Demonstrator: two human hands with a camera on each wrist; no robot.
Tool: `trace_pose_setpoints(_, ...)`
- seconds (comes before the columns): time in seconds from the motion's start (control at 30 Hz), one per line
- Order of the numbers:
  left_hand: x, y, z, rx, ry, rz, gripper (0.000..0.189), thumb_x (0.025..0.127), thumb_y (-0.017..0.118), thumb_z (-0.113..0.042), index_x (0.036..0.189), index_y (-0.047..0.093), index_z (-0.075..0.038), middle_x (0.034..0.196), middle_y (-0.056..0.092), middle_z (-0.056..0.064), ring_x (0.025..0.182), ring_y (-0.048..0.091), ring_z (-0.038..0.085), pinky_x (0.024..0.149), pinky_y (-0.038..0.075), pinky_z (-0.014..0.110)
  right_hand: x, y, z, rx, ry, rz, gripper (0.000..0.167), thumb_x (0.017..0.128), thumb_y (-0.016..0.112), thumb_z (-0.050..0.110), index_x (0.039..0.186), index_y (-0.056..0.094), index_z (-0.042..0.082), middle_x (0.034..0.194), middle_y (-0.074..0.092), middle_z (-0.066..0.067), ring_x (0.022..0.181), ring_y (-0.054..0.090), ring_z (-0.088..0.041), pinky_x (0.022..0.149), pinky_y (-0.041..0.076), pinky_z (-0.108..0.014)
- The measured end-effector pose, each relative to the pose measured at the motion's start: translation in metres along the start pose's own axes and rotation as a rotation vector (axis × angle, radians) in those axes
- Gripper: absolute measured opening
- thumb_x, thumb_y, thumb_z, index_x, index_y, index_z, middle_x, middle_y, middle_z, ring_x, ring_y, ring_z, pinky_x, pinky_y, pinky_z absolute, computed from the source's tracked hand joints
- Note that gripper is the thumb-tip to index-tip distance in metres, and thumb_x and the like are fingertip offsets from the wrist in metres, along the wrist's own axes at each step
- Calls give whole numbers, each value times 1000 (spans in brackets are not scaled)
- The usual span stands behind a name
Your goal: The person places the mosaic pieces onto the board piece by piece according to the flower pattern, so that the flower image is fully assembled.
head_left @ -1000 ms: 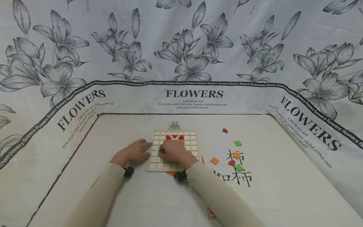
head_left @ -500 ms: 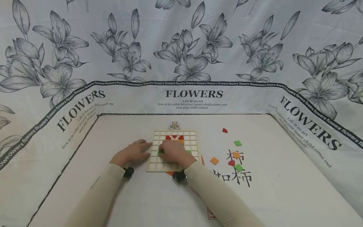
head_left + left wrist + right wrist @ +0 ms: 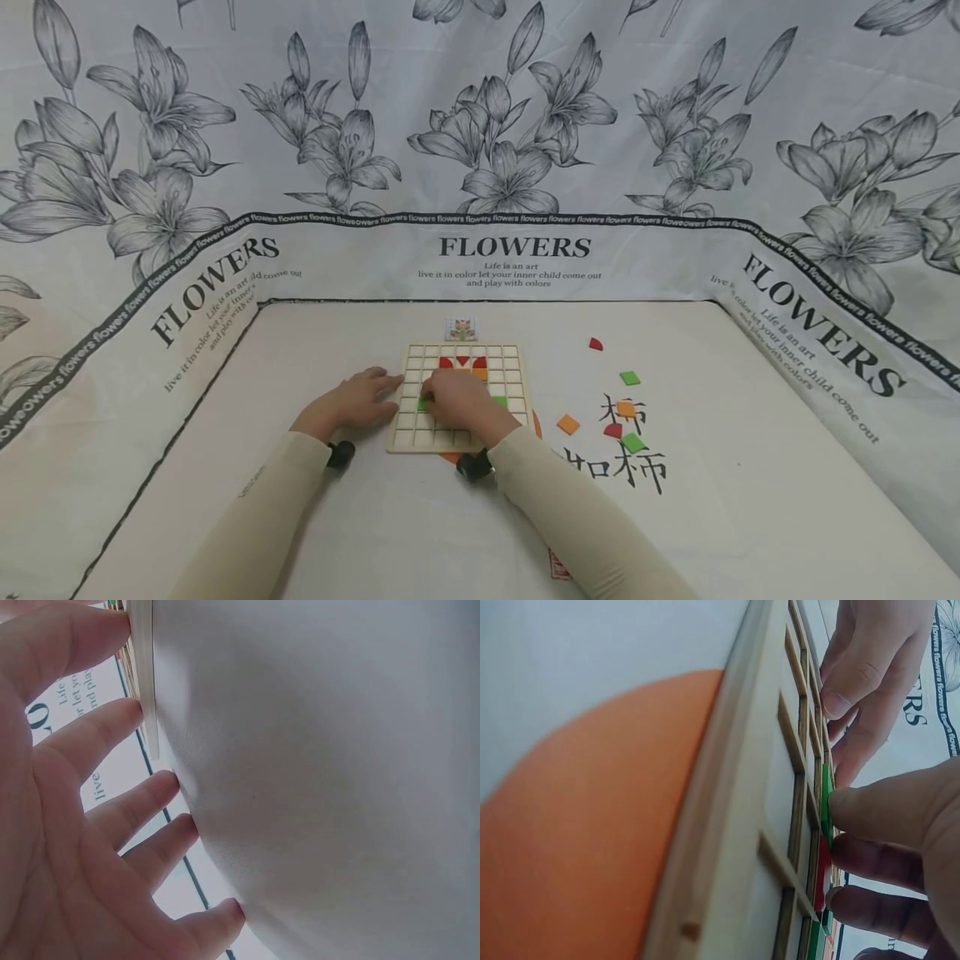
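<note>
A square wooden grid board [image 3: 402, 438] lies mid-table. The left hand [image 3: 349, 403] steadies its left edge; the thumb and index tips touch the rim and the other fingers [image 3: 135, 814] are spread. Above the board the right hand [image 3: 467, 402] bends down, its thumb and fingers at a green tile [image 3: 826, 799] in a left-centre cell. The thumb lies on that tile, and other fingertips touch beside a red tile [image 3: 823, 874]. Red quarter-round tiles [image 3: 480, 363], an orange tile [image 3: 481, 375] and another green tile [image 3: 500, 402] sit in cells. The hand covers some middle cells.
Behind the board is a small pattern card [image 3: 461, 328]. Loose on the right lie a red tile [image 3: 596, 343], a green tile [image 3: 630, 378], an orange tile [image 3: 567, 425] and several others. The cloth carries an orange print [image 3: 592, 825] and black characters. A flowered curtain [image 3: 517, 260] encloses the table.
Both hands stay almost in place. The right fingers shift only slightly at the green tile; the board and loose tiles keep their places.
</note>
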State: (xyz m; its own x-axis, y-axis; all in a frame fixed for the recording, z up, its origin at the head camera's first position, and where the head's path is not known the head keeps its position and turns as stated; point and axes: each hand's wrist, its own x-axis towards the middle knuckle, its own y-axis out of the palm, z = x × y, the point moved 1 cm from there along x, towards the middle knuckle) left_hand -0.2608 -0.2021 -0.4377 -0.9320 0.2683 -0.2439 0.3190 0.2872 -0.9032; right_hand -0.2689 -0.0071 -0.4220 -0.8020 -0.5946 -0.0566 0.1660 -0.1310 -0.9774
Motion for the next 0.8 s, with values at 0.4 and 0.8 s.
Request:
trace_pose_setpoints(0.4,1,1,-1,5,0,-2,58,95,53,-37,149,40,-19,156,29,19,143,30,42,112,30,61,-15,-4,-7,-57,-13,-55,21,97,55,26,108,72,25,103,64,7,83,58,-8,64,50,-27)
trace_pose_setpoints(0.8,1,1,-4,-11,-32,14,59,93,54,-36,149,40,-20,157,28,18,143,27,42,114,26,63,-53,-26,-39,-63,28,-109,21,95,60,23,111,73,22,105,69,7,94,64,-11,74,55,-29)
